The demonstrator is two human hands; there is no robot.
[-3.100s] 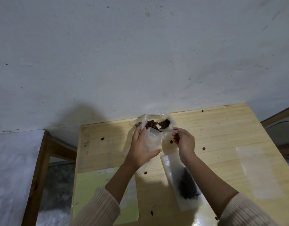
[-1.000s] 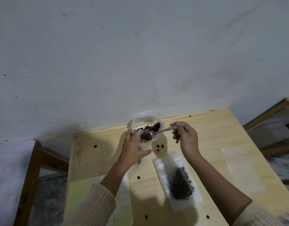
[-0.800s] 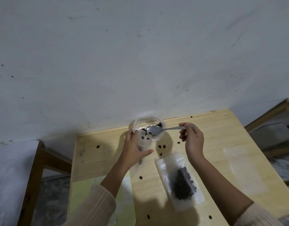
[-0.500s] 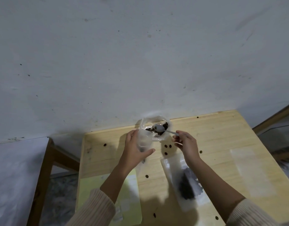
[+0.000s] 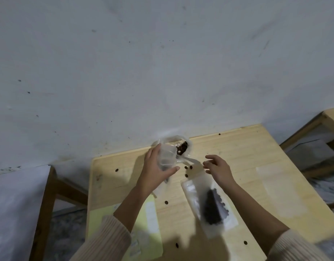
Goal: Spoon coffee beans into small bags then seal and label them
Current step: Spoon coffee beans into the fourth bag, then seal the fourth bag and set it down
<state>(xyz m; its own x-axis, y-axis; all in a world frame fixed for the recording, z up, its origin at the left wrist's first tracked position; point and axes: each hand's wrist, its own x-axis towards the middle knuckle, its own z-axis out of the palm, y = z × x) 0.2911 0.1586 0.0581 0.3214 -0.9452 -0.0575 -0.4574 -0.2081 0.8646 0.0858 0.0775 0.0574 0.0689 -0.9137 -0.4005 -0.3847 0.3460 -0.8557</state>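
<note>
Half a second ago the right hand pinched the spoon handle; now it has let go and drawn back, its fingers loosely spread and holding nothing. The left hand has kept its place, fingers and thumb curled round the small clear bag, which it holds upright above the far side of the wooden table.

A yellow sheet lies at the near left corner, partly under the left forearm. A filled pouch of dark beans lies flat beside the right forearm, and an empty clear pouch lies flat further right, well apart from it. At the far edge against the wall, the open bag of coffee beans stands just behind the small bag, touching it.

The spoon shows as a blur between the two hands, its bowl toward the small bag and its handle pointing at the right fingertips; whether it touches them cannot be told. Loose beans are scattered on the table under it, and others lie nearer.
</note>
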